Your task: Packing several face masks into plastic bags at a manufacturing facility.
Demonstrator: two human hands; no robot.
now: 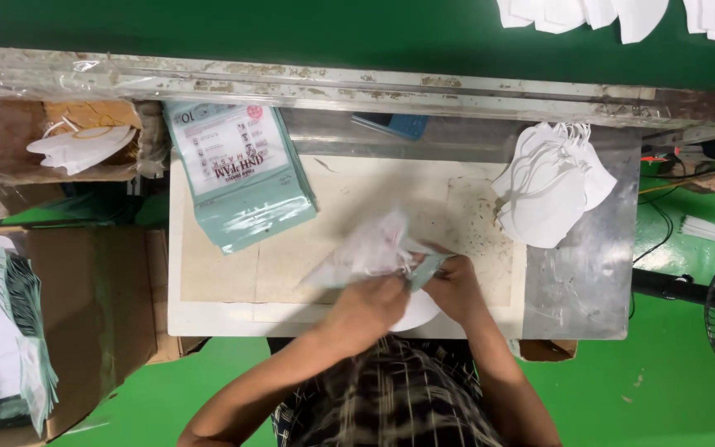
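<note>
A packing workshop: a worn bench (573, 281) on a green floor (672, 381), stacked white masks (549, 186) at its right edge, teal pouches (237, 170) at its back left corner, cardboard boxes (101, 306) alongside.

A single head-worn camera looks almost straight down from above onto a small work table (208, 319), close enough that the wearer's forearms fill the lower frame; green floor (664, 372) surrounds it.

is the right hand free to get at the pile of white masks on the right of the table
Probably not at once: the right hand is busy, gripping the clear pouch together with the left hand. The path itself looks open, since nothing stands between it and the pile of white masks.
</note>
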